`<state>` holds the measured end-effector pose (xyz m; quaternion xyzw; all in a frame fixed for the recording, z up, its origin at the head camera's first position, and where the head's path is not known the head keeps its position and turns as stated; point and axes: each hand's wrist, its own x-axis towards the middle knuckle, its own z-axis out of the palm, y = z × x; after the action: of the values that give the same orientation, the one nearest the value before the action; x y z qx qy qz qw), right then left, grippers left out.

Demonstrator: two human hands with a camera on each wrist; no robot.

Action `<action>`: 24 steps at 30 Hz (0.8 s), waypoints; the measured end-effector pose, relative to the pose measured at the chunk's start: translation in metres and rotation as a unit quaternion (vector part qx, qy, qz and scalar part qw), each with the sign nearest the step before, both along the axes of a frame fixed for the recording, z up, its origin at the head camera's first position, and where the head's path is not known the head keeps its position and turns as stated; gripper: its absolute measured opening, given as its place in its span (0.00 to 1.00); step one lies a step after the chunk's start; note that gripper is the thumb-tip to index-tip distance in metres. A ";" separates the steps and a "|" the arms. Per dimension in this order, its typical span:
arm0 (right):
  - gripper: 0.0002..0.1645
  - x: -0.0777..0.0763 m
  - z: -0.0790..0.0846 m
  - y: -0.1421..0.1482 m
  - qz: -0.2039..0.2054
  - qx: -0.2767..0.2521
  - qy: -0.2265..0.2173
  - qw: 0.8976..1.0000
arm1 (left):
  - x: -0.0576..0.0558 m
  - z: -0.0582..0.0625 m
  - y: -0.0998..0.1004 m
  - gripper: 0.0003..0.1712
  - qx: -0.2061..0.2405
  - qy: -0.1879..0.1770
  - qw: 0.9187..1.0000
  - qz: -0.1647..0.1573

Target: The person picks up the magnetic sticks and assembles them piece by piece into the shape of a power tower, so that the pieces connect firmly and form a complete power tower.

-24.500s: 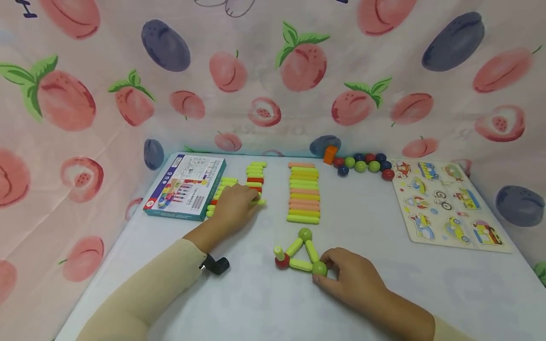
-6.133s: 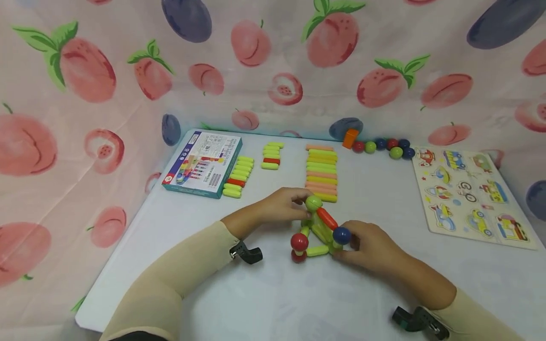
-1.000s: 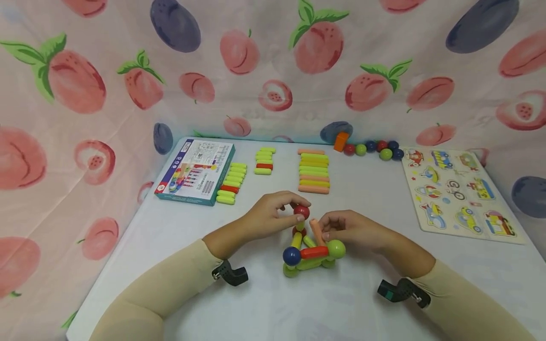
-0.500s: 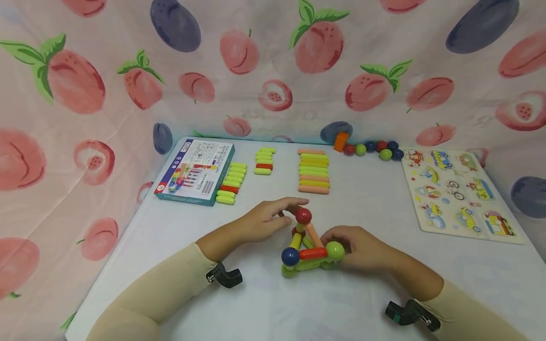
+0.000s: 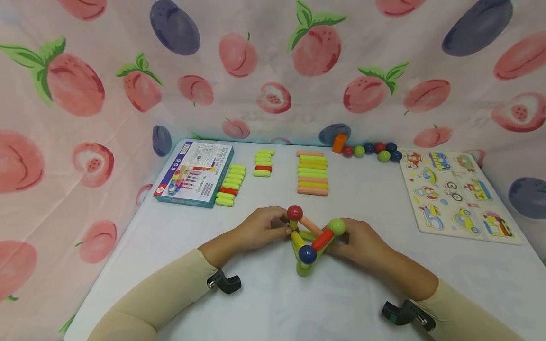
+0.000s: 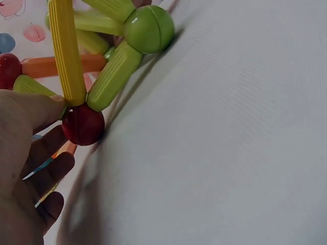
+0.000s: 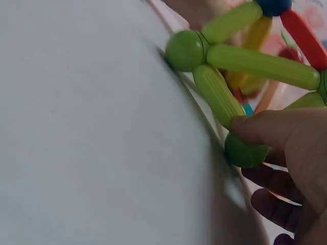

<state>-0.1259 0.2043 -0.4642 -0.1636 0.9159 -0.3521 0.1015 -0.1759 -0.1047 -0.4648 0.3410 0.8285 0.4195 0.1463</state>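
Head view puts the ball-and-rod frame (image 5: 323, 240) between the hands at the white table (image 5: 264, 308), left hand (image 5: 260, 229) pinching beside its lower red ball (image 6: 83, 127), right hand (image 5: 364, 244) beside a lower green ball (image 7: 245, 151); probably light, stiff, weak-jointed, best held by those balls.

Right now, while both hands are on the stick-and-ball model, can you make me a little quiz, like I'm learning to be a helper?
1. True or false: on the model, the red stick joins the blue ball and the upper green ball.
2. Which is nearest the puzzle board? A: the box. B: the loose balls. C: the red stick.
3. Which hand is by the lower red ball?

Key: 1. True. 2. B. 3. The left hand.
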 end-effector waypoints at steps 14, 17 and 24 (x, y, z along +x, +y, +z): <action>0.24 -0.042 -0.005 0.020 0.066 -0.038 0.023 0.997 | -0.067 0.028 -0.025 0.20 -0.167 0.145 0.972 0.073; 0.25 -0.041 -0.003 0.021 0.066 -0.034 0.021 0.997 | -0.095 0.028 -0.030 0.21 -0.247 0.195 0.940 0.133; 0.27 -0.045 0.007 0.029 0.062 -0.046 -0.017 0.997 | -0.118 0.013 -0.029 0.18 -0.333 0.235 0.901 0.149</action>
<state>-0.1708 0.2337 -0.4572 -0.2189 0.8850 -0.3894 0.1313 -0.2942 -0.1337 -0.4514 0.2333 0.9713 0.0444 -0.0119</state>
